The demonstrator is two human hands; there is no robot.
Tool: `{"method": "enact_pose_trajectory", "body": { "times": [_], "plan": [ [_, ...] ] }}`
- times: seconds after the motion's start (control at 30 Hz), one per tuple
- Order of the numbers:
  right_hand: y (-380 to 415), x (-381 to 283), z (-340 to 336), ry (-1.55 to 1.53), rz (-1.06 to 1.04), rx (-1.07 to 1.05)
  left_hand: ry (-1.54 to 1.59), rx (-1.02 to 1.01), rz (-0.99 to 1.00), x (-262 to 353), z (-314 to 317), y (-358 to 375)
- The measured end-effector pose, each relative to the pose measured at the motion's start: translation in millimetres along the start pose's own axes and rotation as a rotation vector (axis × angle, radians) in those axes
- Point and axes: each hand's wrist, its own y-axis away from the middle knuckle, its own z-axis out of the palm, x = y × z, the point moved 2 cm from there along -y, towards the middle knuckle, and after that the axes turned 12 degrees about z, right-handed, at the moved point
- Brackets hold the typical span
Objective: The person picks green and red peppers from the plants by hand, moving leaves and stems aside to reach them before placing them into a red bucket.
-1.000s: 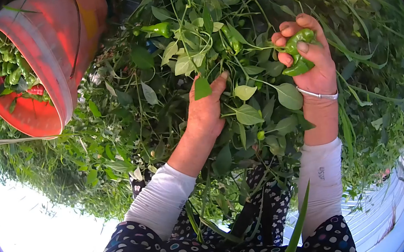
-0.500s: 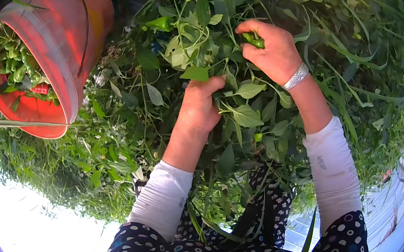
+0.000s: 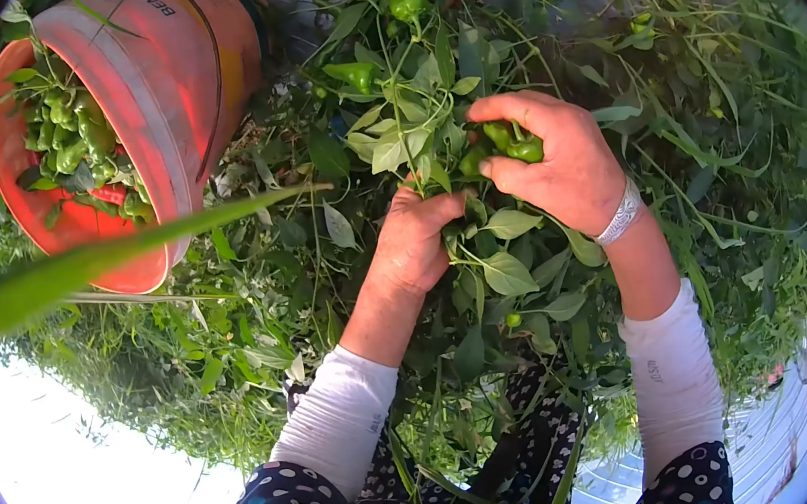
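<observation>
Left hand (image 3: 412, 241) is clenched in the pepper plant (image 3: 485, 262), probably on a stem, leaves hide it. Right hand (image 3: 554, 163), raised off to the side a second ago, now grips green peppers (image 3: 511, 143) just beyond. Orange bucket (image 3: 172, 89) sits farther left.

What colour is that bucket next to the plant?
The bucket is orange-red, seen from the head camera.

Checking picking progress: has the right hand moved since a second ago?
Yes. The right hand has moved left toward the orange bucket, into the plant.
</observation>
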Motion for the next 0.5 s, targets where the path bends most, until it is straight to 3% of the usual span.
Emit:
{"method": "enact_pose_trajectory", "body": {
  "times": [0.03,0.27,0.4,0.5],
  "plan": [
    [-2,-4,0,0.125,0.111,-0.149,-0.012,0.004,0.0,-5,-9,0],
    [-4,-1,10,0.182,0.029,-0.077,-0.092,-0.039,0.007,-10,-5,0],
    [4,-2,10,0.172,0.02,-0.132,-0.299,-0.108,-0.021,-11,-6,1],
    [15,8,6,-0.353,0.19,-0.078,-0.408,-0.102,-0.041,-7,6,1]
  ]
}}
